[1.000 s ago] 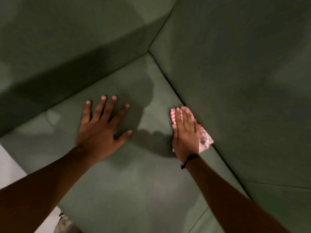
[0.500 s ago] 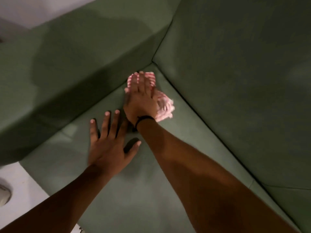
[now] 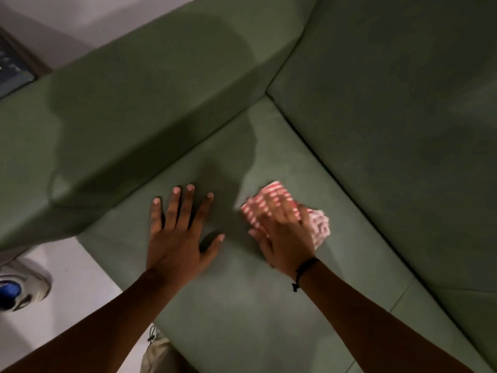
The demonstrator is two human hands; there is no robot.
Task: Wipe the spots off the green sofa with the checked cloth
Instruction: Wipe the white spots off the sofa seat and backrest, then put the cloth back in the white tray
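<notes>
The green sofa [image 3: 269,305] fills most of the view, with its armrest at the left and its backrest at the right. A red-and-white checked cloth [image 3: 318,224] lies bunched on the seat cushion. My right hand [image 3: 282,235] presses flat on top of it, blurred by motion, a black band on its wrist. My left hand [image 3: 178,232] rests flat on the seat to the left of the cloth, fingers spread and holding nothing. No spots show on the fabric in this dim light.
The armrest [image 3: 121,130] rises left of the seat and the backrest [image 3: 390,117] rises to the right. Pale floor [image 3: 75,292] lies at the lower left with a grey-and-blue shoe [image 3: 18,286] on it. A dark framed object [image 3: 13,68] sits at the upper left.
My right hand has slid the cloth back from the seat's far corner toward me and to the right. My left hand has stayed flat on the seat.
</notes>
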